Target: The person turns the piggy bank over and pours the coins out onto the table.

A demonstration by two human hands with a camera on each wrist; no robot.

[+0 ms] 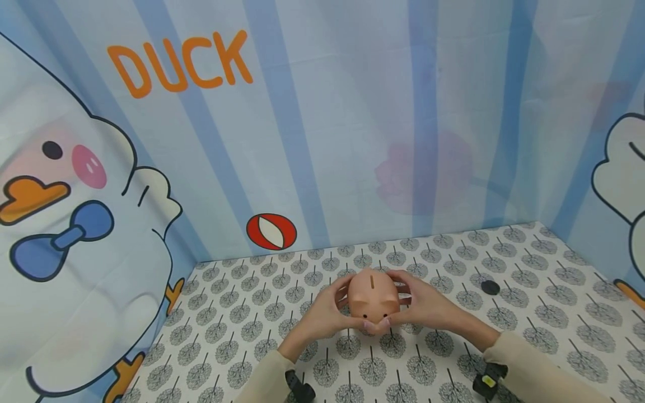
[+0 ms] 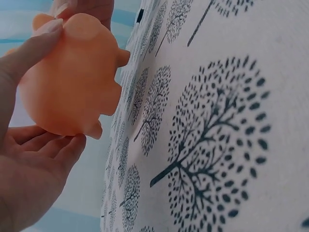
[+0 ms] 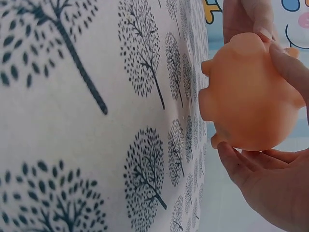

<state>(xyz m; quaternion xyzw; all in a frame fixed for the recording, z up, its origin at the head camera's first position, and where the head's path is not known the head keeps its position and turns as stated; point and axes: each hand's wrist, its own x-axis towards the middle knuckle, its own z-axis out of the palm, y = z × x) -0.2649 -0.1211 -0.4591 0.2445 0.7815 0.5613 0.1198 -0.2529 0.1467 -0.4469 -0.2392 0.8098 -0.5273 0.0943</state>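
A peach-orange piggy bank (image 1: 373, 294) faces me upright, its coin slot on top. My left hand (image 1: 326, 307) holds its left side, thumb on the face near the snout and fingers round the back. On the other side my right hand (image 1: 422, 302) grips it in the same way, the two thumbs almost meeting above the snout. Stubby feet show under the piggy bank (image 2: 77, 77) in the left wrist view, close to the cloth; whether they touch it I cannot tell. In the right wrist view, fingertips press the rear of the piggy bank (image 3: 251, 96).
A small black disc (image 1: 490, 287) lies on the tree-patterned tablecloth (image 1: 272, 341), to the right of my right hand. Behind the table hangs a blue-striped curtain (image 1: 347, 140) printed with ducks and a ball. Dark wrist devices (image 1: 490, 380) sit at both sleeves.
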